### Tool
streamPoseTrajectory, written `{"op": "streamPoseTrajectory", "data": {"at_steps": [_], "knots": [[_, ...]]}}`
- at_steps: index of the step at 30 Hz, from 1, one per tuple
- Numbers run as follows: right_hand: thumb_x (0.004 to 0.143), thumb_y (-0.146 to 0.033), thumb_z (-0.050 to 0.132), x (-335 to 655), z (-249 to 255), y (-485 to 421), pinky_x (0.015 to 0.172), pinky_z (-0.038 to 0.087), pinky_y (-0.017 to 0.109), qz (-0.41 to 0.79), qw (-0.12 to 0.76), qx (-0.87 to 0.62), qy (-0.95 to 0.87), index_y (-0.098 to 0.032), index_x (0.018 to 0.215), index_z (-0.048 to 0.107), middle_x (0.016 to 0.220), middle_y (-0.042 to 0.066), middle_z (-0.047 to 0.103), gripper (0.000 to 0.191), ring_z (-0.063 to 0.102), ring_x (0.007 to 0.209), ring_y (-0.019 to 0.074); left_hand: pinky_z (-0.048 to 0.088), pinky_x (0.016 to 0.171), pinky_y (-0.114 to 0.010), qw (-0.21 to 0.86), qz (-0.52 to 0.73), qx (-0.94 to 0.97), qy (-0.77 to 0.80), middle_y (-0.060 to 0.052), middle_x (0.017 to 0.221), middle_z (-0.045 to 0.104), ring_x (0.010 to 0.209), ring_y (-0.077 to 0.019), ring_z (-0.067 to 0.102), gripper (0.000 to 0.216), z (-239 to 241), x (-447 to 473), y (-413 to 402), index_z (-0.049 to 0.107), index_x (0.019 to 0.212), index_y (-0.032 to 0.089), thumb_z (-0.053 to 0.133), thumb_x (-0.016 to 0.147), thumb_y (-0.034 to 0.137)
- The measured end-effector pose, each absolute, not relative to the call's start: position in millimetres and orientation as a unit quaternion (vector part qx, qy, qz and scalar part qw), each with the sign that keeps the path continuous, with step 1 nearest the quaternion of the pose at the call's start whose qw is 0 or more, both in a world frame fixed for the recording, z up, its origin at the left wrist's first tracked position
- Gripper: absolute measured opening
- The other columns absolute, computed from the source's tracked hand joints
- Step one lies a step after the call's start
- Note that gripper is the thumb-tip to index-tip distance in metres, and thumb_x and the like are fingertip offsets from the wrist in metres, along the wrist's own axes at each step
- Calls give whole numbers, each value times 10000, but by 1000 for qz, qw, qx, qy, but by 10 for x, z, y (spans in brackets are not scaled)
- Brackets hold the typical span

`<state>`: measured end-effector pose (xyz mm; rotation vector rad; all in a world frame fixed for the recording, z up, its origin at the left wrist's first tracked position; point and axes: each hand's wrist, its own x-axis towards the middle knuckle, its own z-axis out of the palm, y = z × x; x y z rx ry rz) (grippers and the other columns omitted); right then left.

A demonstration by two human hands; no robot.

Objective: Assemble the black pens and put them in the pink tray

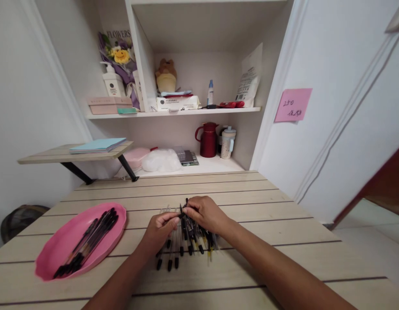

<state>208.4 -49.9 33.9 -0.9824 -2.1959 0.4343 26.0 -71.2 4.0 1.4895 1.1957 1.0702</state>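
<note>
My left hand (161, 226) and my right hand (204, 212) meet over a pile of pen parts in the middle of the table. Both are closed in a pinch on a small black pen part (181, 210), mostly covered by the fingers. Under and around them lie clear pen barrels (178, 239) with black ends, dark pen pieces (190, 232) and some thin yellowish pieces (209, 255). To the left, a pink oval tray (68, 230) with a wavy rim holds a bundle of black-and-clear pens (94, 241).
Slatted wooden table (251, 262) under everything. A small raised shelf (51, 155) with blue paper (98, 145) stands at back left. Behind are cubby shelves with a red jug (208, 140), a tumbler (227, 144) and a plastic bag (161, 160). A pink note (294, 105) hangs right.
</note>
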Motion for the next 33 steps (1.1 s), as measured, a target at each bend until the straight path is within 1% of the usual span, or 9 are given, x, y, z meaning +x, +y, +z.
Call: {"op": "streamPoseTrajectory", "data": {"at_steps": [5,8,12,17,20,23,27,29,33], "knots": [[731,-242,557,2145,364,-467,542,355,195,265,348,-336,-834,-187,902,554,727,-12,576,179,500,605,99,331,439,-190,441,452,602,489,14,535,540,452,-76,406,345,50,247,-703,660,923,118,593,663,334],[765,-175,493,2143,410,-481,634,370,214,218,360,-316,-850,-182,812,579,747,5,586,98,520,698,116,353,445,-195,432,457,601,493,6,535,564,458,-87,431,341,64,246,-715,671,905,118,606,648,332],[792,-194,460,2102,428,-531,630,345,226,143,333,-332,-871,-183,774,548,726,9,570,91,495,685,124,401,487,-215,391,462,631,486,-29,631,634,525,-123,506,300,86,244,-729,686,884,147,603,653,319],[825,-244,408,2051,347,-544,577,309,224,113,321,-355,-871,-178,660,495,640,-3,506,198,440,611,114,449,694,-268,292,475,692,459,-51,779,671,748,-185,582,180,106,225,-710,710,779,197,608,650,272],[784,-285,490,2066,328,-524,542,312,210,165,337,-367,-851,-188,771,520,664,-14,525,102,448,590,107,453,673,-264,296,479,683,465,-49,754,671,733,-187,585,187,113,224,-706,707,781,189,607,647,272],[720,-264,580,2106,353,-500,573,352,210,197,352,-346,-847,-204,955,510,808,3,568,253,491,637,109,446,573,-238,339,479,645,489,-50,752,673,674,-174,577,216,107,232,-711,702,799,166,607,642,279],[780,-182,491,2127,390,-490,663,367,231,165,352,-320,-864,-195,817,549,789,17,577,70,514,741,130,408,472,-216,382,463,627,497,-39,679,661,540,-134,537,259,87,238,-714,693,839,145,605,643,288],[799,-188,462,2113,384,-501,663,360,238,139,339,-332,-869,-194,819,533,790,21,576,74,509,748,136,423,497,-224,381,462,630,493,-37,681,664,553,-139,549,258,79,236,-710,691,848,148,599,650,286],[836,-224,397,2052,322,-533,641,335,245,89,292,-365,-879,-194,862,493,795,27,555,104,486,718,139,454,694,-269,321,484,664,471,-52,804,679,761,-189,592,200,75,225,-705,701,801,179,595,656,267]]}}
